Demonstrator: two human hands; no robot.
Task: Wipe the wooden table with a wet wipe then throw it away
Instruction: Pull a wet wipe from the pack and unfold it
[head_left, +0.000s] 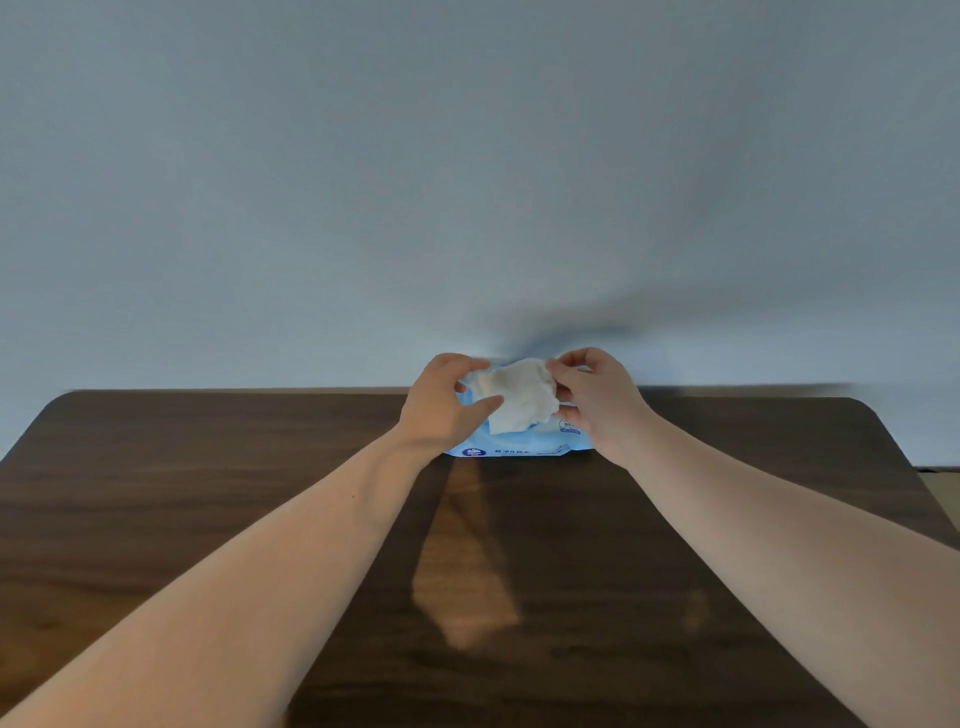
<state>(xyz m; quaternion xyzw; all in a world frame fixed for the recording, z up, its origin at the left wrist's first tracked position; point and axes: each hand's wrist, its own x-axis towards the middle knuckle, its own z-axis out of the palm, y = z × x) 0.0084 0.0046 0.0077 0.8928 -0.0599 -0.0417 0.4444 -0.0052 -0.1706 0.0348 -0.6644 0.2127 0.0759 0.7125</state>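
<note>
Wooden table (208, 519) far edge: both hands (441, 410) (597, 400) pinch wet wipe (519, 397).

A plain, pale grey-blue painted wall (467, 171) fills the upper half of the frame, soft shadow darkening its lower centre. At the far right edge, beyond a dark surface, a sliver of beige floor (946, 496) shows in even, diffuse light.

Wipes pack (519, 451) largely hidden behind both hands and wet wipe (519, 397), label print illegible, wooden table (208, 493) cut off by lower edge.
</note>
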